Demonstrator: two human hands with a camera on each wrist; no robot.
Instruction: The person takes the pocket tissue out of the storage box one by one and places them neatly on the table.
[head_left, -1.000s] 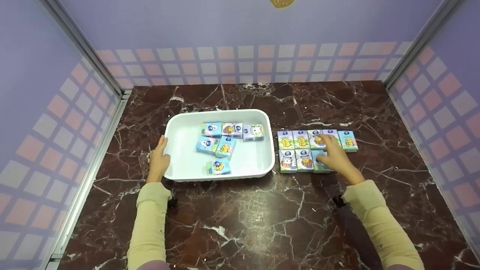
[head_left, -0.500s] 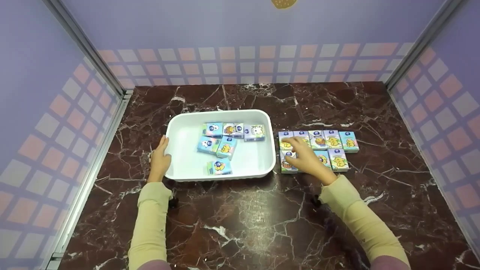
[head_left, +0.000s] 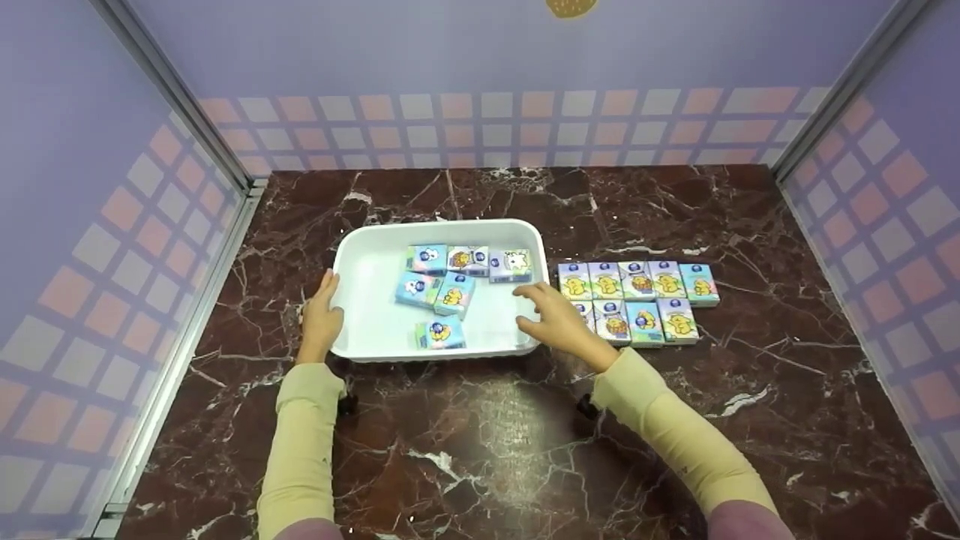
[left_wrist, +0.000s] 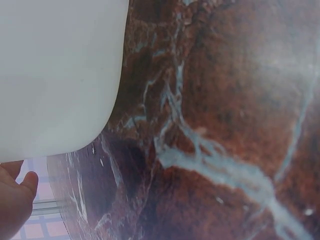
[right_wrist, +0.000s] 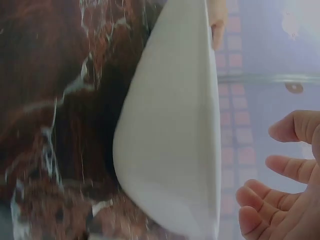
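Hands, two, bare, each below a pale yellow sleeve (head_left: 300, 442). Left hand (head_left: 320, 319): lies flat against the outer left wall of a white rectangular plastic tray (head_left: 360, 262), fingers straight, nothing gripped; the left wrist view shows only a fingertip beside the tray's rounded corner. Right hand (head_left: 555, 319): hovers over the tray's right rim, fingers loosely spread and relaxed, holding nothing; the right wrist view shows the slightly bent fingers (right_wrist: 292, 125) apart from the tray wall.

Small colourful cartoon-printed packets, loose lot (head_left: 442, 281): six, lying between the two hands on the tray floor, three in a row at the far side, two just nearer, one alone nearest the front wall.

Matching packets, ranked lot (head_left: 637, 300): just right of the right hand, laid edge to edge in two rows on the dark red marble-patterned desk (head_left: 487, 427); the front row's left end is partly hidden by that hand.

Lilac walls with a pink-and-grey square pattern (head_left: 495, 127) enclose the desk.
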